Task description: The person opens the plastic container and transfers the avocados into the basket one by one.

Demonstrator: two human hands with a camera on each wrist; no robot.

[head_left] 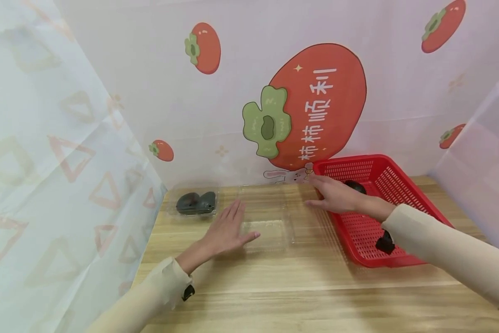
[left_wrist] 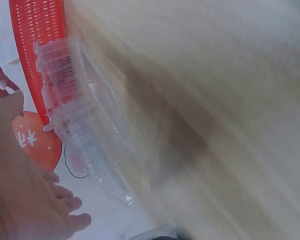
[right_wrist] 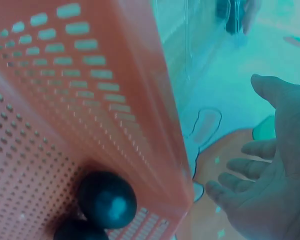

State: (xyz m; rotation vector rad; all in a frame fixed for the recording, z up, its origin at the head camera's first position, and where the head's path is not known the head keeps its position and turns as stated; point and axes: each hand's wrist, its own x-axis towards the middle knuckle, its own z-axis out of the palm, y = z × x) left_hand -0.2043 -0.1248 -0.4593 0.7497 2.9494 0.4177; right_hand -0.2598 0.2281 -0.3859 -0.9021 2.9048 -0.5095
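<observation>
My left hand hovers with straight fingers beside an unfolded clear plastic box, holding nothing. Behind that hand, at the table's back left, a second clear box contains two dark avocado-like fruits. My right hand is spread out over the left rim of the red basket, with nothing in its grasp. Two dark, rounded avocado-like fruits lie in the basket's far corner in the right wrist view; the forearm covers part of the basket in the head view.
The wooden table meets a white printed cloth backdrop right behind the boxes and basket. Another patterned cloth hangs along the left side, and one more along the right.
</observation>
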